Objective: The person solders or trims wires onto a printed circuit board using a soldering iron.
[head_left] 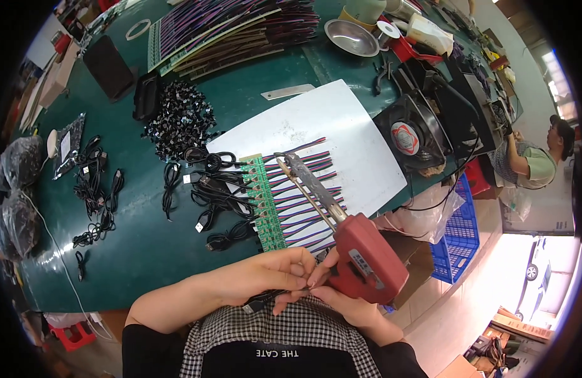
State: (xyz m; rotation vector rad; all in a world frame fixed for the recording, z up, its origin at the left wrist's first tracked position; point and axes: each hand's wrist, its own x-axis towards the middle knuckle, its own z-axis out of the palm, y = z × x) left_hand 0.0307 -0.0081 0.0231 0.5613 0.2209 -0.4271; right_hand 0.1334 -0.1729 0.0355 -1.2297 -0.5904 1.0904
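Observation:
Close to my body, both hands meet at the fingertips. My left hand (266, 272) is closed in a pinch on a black USB cable (258, 305), whose plug hangs below it against the apron. My right hand (349, 305) is wrapped round the grip of a red soldering gun (371, 259), its thumb and fingertips against the left ones. What exactly lies between the fingertips is hidden. The gun's long metal tip points away over a strip of green circuit boards (263, 205), with multicoloured wires running rightward. Coiled black USB cables (225, 211) lie at the strip's left side.
A white sheet (360, 126) lies under the wires. Beyond are a pile of small black parts (181, 120), a steel ruler (288, 92) and stacked wired boards (234, 31). A black fan (407, 135) stands right, a metal bowl (352, 38) behind. Another person (533, 154) sits far right.

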